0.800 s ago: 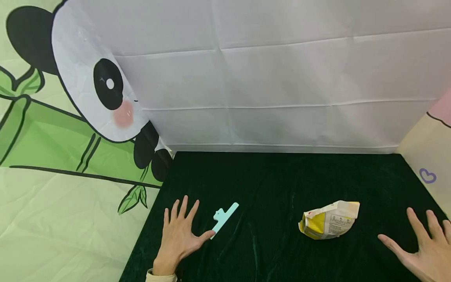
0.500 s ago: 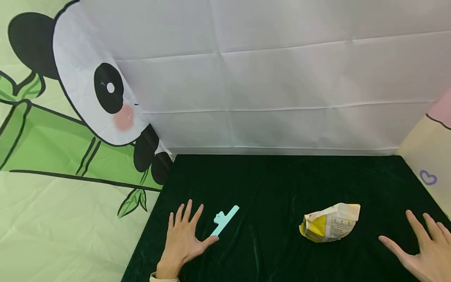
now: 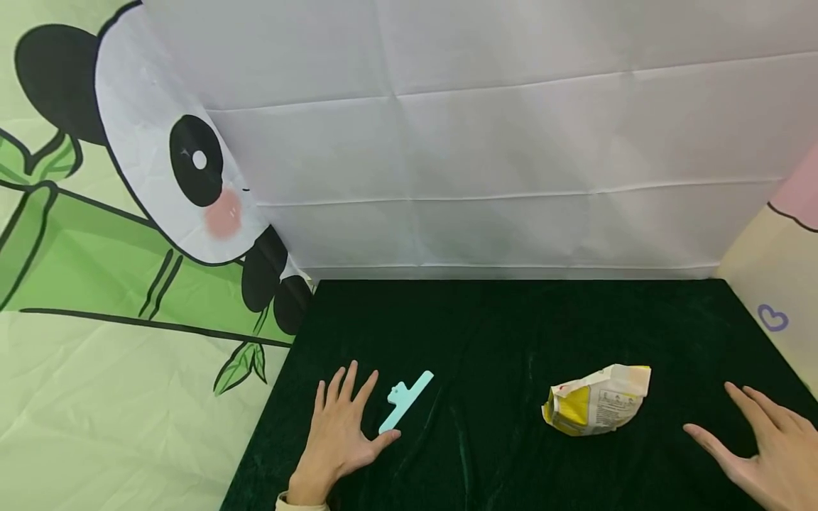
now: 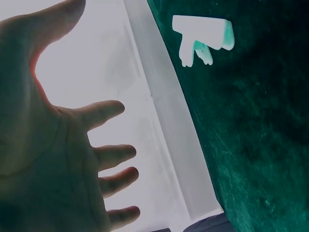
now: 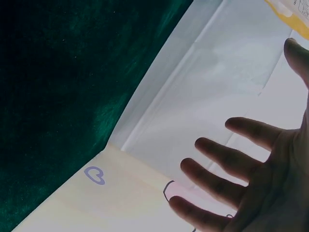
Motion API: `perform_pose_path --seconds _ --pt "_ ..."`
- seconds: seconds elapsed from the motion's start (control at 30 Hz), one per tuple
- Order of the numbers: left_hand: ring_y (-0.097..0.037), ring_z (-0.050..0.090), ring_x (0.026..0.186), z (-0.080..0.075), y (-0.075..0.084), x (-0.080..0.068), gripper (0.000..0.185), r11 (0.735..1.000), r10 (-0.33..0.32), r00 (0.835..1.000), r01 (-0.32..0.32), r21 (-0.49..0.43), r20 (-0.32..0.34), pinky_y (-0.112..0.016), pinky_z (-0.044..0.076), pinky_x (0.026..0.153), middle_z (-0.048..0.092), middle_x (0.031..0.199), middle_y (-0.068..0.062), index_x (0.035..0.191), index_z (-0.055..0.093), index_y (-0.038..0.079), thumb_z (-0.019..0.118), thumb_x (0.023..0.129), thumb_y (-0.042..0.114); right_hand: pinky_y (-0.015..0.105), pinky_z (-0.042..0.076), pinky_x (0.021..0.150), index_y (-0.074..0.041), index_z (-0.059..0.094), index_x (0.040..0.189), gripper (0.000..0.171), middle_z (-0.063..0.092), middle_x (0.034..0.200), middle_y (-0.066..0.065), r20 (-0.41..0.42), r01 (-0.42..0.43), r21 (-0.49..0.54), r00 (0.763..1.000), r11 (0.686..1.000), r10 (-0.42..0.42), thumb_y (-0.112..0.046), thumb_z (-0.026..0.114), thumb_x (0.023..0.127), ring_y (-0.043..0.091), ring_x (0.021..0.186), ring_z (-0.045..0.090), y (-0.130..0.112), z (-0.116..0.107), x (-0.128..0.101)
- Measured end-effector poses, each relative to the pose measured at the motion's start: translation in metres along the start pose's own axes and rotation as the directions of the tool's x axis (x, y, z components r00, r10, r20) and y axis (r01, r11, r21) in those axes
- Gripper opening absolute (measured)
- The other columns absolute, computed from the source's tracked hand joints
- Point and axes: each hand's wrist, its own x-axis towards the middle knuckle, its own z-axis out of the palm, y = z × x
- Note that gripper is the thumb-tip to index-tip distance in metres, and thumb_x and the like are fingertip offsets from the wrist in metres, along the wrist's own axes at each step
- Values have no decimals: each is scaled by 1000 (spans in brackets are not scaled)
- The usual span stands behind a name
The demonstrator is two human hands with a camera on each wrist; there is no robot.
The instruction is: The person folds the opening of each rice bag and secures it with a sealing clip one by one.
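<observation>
A mint-green bag clip (image 3: 405,402) lies slantwise on the dark green cloth, left of centre in the head view. Just left of it is my left hand (image 3: 339,440), fingers spread, the thumb tip overlapping the clip's near end in this view. The left wrist view shows the clip (image 4: 203,36) beyond the hand, with nothing in the palm. A crumpled yellow and white snack bag (image 3: 597,401) rests right of centre, its top folded over. To its right my right hand (image 3: 770,447) has its fingers extended and holds nothing; the bag's edge (image 5: 294,19) shows past its thumb.
Dark green cloth (image 3: 498,333) covers the table. A white sheet (image 3: 498,142) hangs at its back edge, a panda-printed sheet (image 3: 140,277) along the left, and a cream sheet with a purple heart (image 3: 774,318) on the right.
My left hand has shifted a little right, toward the clip. The right hand's fingers have drawn closer together. The clip and the bag stay in place, and the head view has tilted slightly.
</observation>
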Motion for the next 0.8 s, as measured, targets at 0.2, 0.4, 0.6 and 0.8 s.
perform_pose_path --seconds 0.2,0.4,0.6,0.8 --pt "-44 31 158 1 4 -1 99 997 32 999 -30 -67 15 -75 22 124 30 174 -17 163 44 26 74 82 75 74 26 119 8 42 153 111 41 148 42 -61 54 19 997 998 -53 -79 64 88 63 133 35 1 1 2" --pt "-44 32 158 3 6 -2 97 990 67 998 -65 -125 10 -75 24 123 32 174 -16 163 45 26 73 83 74 73 29 118 9 47 149 106 45 145 42 -109 82 41 991 996 -77 -75 67 89 62 131 38 1 1 4" --pt "-44 31 158 5 6 -3 96 988 58 998 -53 -147 28 -75 22 124 32 174 -17 162 46 25 73 84 74 73 32 115 12 51 143 100 49 140 43 -151 116 59 983 991 -106 -72 69 90 61 127 41 -1 -3 5" --pt "-43 31 158 7 5 -4 96 985 46 997 -36 -170 58 -75 21 124 31 174 -15 162 46 24 71 85 74 74 34 112 13 51 143 97 49 141 42 -187 149 98 974 984 -129 -65 73 90 62 126 43 -3 -6 5"
